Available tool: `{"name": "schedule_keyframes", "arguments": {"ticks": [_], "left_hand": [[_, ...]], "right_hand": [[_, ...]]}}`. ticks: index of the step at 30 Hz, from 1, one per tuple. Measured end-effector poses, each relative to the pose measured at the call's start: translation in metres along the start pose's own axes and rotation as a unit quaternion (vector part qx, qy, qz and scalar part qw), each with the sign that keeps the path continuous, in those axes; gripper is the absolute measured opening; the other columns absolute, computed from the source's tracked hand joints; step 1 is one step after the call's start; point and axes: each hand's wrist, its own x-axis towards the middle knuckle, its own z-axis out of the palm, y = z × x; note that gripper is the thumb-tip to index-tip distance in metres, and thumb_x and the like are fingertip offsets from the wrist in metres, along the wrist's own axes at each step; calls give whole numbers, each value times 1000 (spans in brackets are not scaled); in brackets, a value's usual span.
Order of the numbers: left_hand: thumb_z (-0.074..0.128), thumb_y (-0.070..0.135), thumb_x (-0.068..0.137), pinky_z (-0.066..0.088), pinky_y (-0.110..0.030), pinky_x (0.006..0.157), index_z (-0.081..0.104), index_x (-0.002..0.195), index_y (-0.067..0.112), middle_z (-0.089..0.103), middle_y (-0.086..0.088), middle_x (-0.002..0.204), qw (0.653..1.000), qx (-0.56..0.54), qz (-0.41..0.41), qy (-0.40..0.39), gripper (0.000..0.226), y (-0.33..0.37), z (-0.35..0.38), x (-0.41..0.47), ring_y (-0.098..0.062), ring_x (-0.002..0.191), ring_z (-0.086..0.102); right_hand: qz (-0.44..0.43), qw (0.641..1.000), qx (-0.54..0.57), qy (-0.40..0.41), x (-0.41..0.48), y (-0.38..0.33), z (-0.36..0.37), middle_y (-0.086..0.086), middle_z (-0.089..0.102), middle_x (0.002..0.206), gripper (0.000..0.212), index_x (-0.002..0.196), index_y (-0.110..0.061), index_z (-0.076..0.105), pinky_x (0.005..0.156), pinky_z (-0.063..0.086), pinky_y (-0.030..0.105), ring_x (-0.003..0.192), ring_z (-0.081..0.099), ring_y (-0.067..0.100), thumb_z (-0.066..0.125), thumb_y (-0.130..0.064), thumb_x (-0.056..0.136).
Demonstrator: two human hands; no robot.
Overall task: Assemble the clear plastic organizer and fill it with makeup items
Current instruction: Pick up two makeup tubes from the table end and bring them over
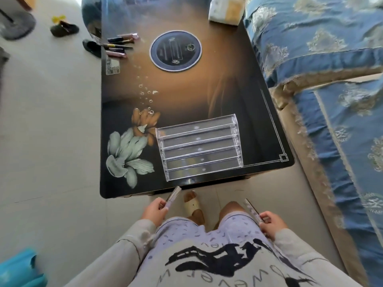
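left hand [154,211] pinches left strip [173,195], right hand [272,223] right strip [251,208]; both seemingly clear plastic.

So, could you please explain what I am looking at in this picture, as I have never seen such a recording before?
There is no machine here: a person wears a wide-angle camera on the head, so the one picture looks down over their own body. At the bottom the left hand pinches a clear plastic strip, and the right hand grips a second clear strip. Ahead stands a dark glossy table printed with flowers. Near its front edge sits the clear tiered organizer, its steps empty. Makeup items lie at the far left edge. Furniture under a blue patterned cover runs along the right.
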Motion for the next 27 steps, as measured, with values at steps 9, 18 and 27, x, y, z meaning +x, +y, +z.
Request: {"name": "schedule_keyframes", "arguments": {"ticks": [9, 18, 27], "left_hand": [[49, 0, 89, 38, -22, 43, 49, 78, 10, 55, -9, 72, 996, -83, 12, -16, 15, 16, -17, 12, -18, 53, 46], [45, 10, 95, 41, -15, 39, 54, 84, 12, 67, 3, 77, 951, -296, 87, -32, 14, 117, -46, 23, 3, 37, 52], [60, -7, 83, 58, -21, 58, 49, 85, 12, 61, -10, 89, 940, -273, 190, 76, 22, 196, -82, 53, -22, 84, 61]], "right_hand": [[-111, 993, 13, -36, -1, -64, -13, 10, 57, 88, 17, 90, -3, 57, 63, 43, 24, 82, 52, 21, 58, 11, 82], [-211, 975, 63, -39, 16, -185, -49, 11, 59, 84, 30, 69, -16, 53, 62, 48, 13, 73, 56, 20, 67, 9, 76], [-329, 943, 25, 33, 22, -291, -66, 13, 59, 95, 22, 96, -8, 53, 85, 47, 31, 84, 54, 20, 65, 2, 80]]}}
